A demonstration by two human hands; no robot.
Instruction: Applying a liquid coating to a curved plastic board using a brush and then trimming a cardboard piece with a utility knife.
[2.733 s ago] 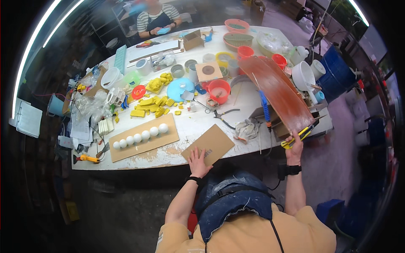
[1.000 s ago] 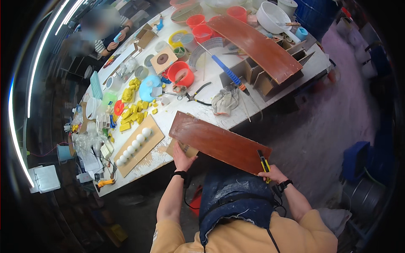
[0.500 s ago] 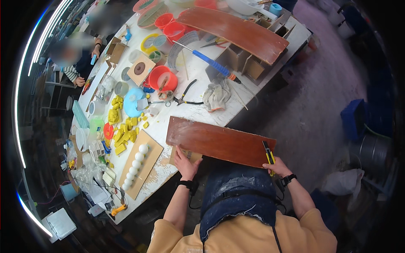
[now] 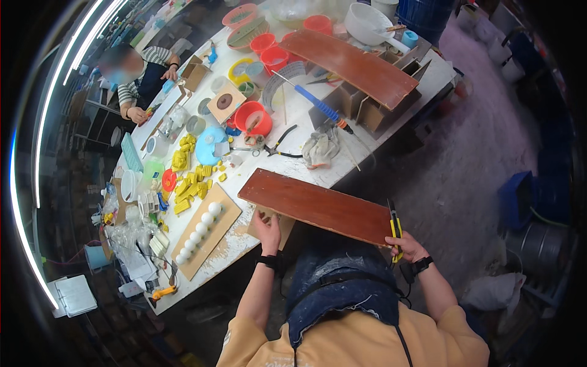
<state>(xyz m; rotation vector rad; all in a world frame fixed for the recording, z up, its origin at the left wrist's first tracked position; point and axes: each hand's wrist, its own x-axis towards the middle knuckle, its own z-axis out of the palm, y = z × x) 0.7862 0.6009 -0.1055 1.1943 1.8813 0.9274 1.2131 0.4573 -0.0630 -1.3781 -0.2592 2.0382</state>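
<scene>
A long reddish-brown board slants across in front of me, its left part over the table's near edge and its right part beyond it. My left hand grips the board's lower edge near its left end, with some fingers hidden beneath. At the right end, my right hand holds a yellow-and-black utility knife, its tip pointing away from me, and also touches the board's corner. Under the board beside my left hand, a piece of brown cardboard partly shows.
On the white table lie a cardboard strip with several white balls, yellow clay lumps, pliers, a glove and a blue-handled tool. A second brown board rests on cardboard dividers. Another person works at the far left.
The board's left end has lifted and tilted, and my left fingers have gone from its face to its lower edge. The knife has turned slightly in my right hand. My view has shifted.
</scene>
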